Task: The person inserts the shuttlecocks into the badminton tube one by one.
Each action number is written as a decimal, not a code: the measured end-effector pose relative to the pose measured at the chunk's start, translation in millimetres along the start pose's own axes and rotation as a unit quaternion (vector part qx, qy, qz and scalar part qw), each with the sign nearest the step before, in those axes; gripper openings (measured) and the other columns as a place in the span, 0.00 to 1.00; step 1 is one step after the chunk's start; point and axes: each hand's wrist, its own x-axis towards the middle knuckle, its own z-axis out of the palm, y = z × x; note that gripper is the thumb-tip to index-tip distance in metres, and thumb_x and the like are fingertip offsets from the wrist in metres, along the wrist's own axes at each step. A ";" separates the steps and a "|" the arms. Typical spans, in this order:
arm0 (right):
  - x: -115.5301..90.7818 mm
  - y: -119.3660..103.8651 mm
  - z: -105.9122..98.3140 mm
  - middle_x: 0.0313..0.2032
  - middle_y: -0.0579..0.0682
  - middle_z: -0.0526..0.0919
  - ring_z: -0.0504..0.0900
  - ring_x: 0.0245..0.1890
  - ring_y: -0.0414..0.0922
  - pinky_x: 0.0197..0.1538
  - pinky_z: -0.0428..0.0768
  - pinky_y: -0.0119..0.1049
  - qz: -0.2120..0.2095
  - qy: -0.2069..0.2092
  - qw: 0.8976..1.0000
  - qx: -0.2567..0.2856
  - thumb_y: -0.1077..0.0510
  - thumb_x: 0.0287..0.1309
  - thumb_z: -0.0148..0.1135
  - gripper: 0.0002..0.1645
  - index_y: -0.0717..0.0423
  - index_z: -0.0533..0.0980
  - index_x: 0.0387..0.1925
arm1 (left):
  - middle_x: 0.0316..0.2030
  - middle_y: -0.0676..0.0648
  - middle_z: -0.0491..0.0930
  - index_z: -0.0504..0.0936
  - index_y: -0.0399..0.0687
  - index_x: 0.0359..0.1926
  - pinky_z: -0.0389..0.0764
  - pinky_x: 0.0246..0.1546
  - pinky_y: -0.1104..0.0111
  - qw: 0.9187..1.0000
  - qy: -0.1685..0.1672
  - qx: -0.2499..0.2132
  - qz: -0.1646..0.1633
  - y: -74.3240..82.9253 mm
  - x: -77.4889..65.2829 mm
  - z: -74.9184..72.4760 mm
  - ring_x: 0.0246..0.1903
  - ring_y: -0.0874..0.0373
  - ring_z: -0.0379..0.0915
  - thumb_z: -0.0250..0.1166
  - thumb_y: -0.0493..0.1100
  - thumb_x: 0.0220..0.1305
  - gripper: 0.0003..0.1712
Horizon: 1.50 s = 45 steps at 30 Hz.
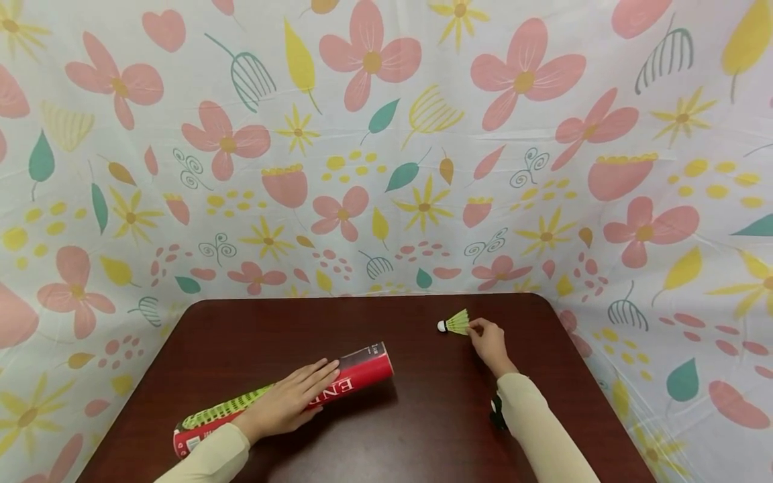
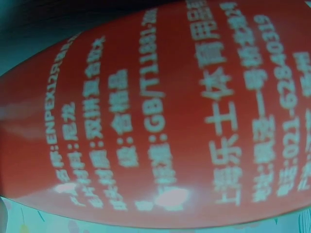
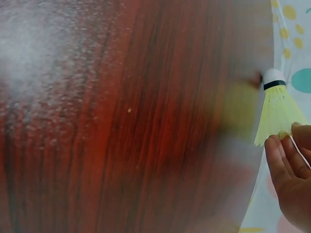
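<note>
At the table's lower left lies a red shuttlecock tube [image 1: 366,370], slanting up to the right. Yellow-green netted skirts [image 1: 223,407] show along its upper side. My left hand [image 1: 291,397] holds the tube across its middle, fingers over the top and thumb on the near side. Printed red tube wall [image 2: 180,116] fills the left wrist view, where the fingers are hidden. Towards the back right, my right hand [image 1: 490,343] pinches a yellow shuttlecock [image 1: 457,323] by the skirt's rim. In the right wrist view the shuttlecock's white cork [image 3: 273,76] with a black band points away from the fingertips [image 3: 273,145].
Both hands work over a dark brown wooden table [image 1: 423,429] with rounded far corners. A white cloth [image 1: 386,221] with flowers and leaves hangs behind it and down both sides. Something small and dark [image 1: 498,412] sits at the right wrist.
</note>
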 end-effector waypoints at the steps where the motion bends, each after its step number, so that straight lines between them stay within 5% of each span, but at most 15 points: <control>1: -1.4 -0.8 -0.1 0.35 0.61 0.82 0.78 0.28 0.48 0.29 0.76 0.38 -0.003 0.002 1.000 0.000 0.64 0.63 0.60 0.09 0.67 0.79 0.41 | 0.72 0.43 0.56 0.57 0.41 0.73 0.61 0.66 0.59 1.000 0.000 0.000 0.000 0.1 0.0 0.2 0.66 0.42 0.60 0.75 0.45 0.51 0.52; 19: -26.7 -17.3 -3.0 0.35 0.55 0.85 0.81 0.32 0.47 0.30 0.76 0.34 -0.040 0.021 0.999 0.017 0.62 0.61 0.63 0.07 0.61 0.82 0.39 | 0.72 0.42 0.56 0.57 0.41 0.73 0.64 0.64 0.58 1.000 -0.005 0.012 -0.009 0.4 1.3 -6.3 0.67 0.44 0.58 0.74 0.46 0.51 0.52; 28: -37.7 -35.8 -4.4 0.29 0.51 0.86 0.81 0.28 0.41 0.28 0.77 0.30 -0.122 0.065 0.990 0.042 0.64 0.52 0.70 0.03 0.58 0.83 0.31 | 0.71 0.42 0.57 0.58 0.41 0.72 0.68 0.61 0.54 1.000 0.006 0.009 -0.002 -1.2 1.9 -4.3 0.66 0.43 0.60 0.76 0.44 0.48 0.54; 45: -75.3 -69.4 1.2 0.28 0.47 0.85 0.81 0.28 0.36 0.30 0.80 0.29 -0.188 0.031 0.975 0.110 0.65 0.52 0.69 0.05 0.56 0.83 0.33 | 0.72 0.42 0.56 0.56 0.41 0.73 0.68 0.61 0.54 1.000 -0.005 0.016 -0.004 -2.4 1.4 -7.0 0.67 0.44 0.59 0.75 0.46 0.50 0.53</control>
